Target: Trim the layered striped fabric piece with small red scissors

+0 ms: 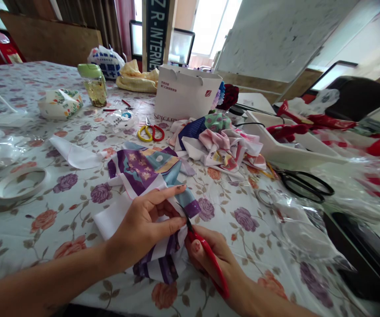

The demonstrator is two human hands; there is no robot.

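Note:
Between thumb and fingers, my left hand (147,224) pinches a purple, blue and white patterned fabric (144,169) over the table. Its lower folds hang and lie beneath that hand, partly hidden by it. My right hand (216,259) is closed around red-handled scissors (210,259). Their dark blades meet the fabric's edge just beside my left fingertips; how far apart the blades are is hard to make out. A separate white fabric scrap (76,152) lies to the left of the patterned piece.
Yellow-and-red scissors (150,132) lie ahead, near a heap of fabric pieces (219,141) and a white paper bag (186,92). At right are black scissors (305,185), a white tray (292,152) and plastic packets (308,229). A tape roll (0,189) and a lidded jar (93,86) stand left.

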